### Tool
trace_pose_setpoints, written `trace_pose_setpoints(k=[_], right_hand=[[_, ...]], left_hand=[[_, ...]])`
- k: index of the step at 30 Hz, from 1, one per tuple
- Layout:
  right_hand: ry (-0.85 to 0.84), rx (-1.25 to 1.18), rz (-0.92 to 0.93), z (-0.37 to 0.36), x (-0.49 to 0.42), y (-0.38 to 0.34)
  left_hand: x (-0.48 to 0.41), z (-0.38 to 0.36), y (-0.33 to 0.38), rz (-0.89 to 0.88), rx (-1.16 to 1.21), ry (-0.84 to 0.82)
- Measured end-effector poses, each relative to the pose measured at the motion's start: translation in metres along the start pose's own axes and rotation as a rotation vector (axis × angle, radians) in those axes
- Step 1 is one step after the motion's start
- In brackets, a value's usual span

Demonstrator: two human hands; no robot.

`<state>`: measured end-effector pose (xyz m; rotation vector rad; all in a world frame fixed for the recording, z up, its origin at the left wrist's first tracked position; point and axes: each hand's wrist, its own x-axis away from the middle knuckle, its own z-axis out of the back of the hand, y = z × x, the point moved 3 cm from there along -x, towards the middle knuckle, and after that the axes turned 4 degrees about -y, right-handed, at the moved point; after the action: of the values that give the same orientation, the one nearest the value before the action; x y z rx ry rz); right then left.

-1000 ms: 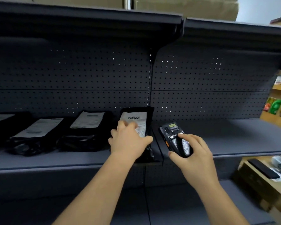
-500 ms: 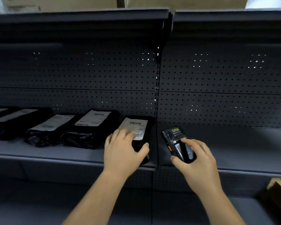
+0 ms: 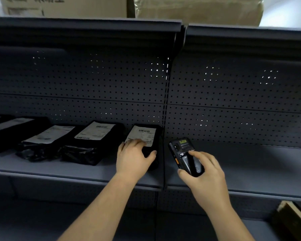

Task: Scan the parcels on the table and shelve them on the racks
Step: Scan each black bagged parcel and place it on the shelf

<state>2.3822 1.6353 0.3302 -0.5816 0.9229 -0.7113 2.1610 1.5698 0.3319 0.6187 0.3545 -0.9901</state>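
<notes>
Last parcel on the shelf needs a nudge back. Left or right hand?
Left, most likely. The left hand rests on that parcel, fingers on its label. The right hand grips the scanner off to the parcel's right, so it has no free fingers.

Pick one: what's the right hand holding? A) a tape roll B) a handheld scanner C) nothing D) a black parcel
B: the right hand grips the black handheld scanner in front of the shelf, while the left hand rests on the rightmost parcel.
</notes>
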Motion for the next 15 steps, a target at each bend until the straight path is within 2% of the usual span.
trace_pose_setpoints(k=[4,7,11,15], right_hand=[[-0.018,-0.017,0.005,-0.004,0.008,-0.004],[-0.030,-0.033,0.030,-0.011,0.019,-0.013],[-0.046,-0.055,0.058,-0.025,0.048,-0.044],[-0.097,-0.078,0.056,-0.062,0.089,-0.090]], left_hand=[[-0.006,0.001,-0.002,-0.010,0.029,-0.036],[0.009,0.021,-0.010,-0.051,0.109,0.001],[0.068,0.070,-0.045,-0.070,0.281,0.100],[0.137,0.119,-0.107,-0.084,0.310,0.121]])
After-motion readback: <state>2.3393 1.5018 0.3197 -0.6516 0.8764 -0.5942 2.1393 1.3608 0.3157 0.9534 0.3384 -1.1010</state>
